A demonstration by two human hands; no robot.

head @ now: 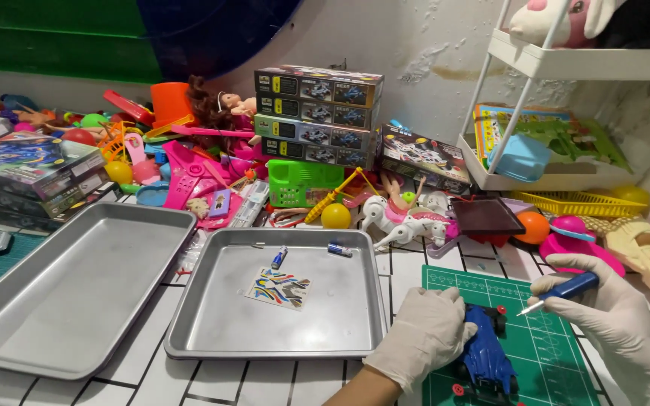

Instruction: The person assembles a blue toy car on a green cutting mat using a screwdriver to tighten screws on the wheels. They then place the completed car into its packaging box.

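Note:
My left hand [424,334], in a white glove, grips a blue toy car [488,353] with red wheels and holds it down on a green cutting mat [551,353]. My right hand [618,316], also gloved, holds a small blue-handled screwdriver [566,289]; its metal tip points left toward the car and hangs just right of it, not touching. To the left of the mat stands a metal tray [189,331] with two small batteries [278,258] and a coloured sticker sheet [279,288] lying in it.
A second, larger metal tray [9,331] lies at the left. Behind the trays is a heap of toys: stacked toy-car boxes [317,113], a white toy horse [404,218], a yellow ball [335,216], a doll. A white shelf rack [566,68] stands at the right.

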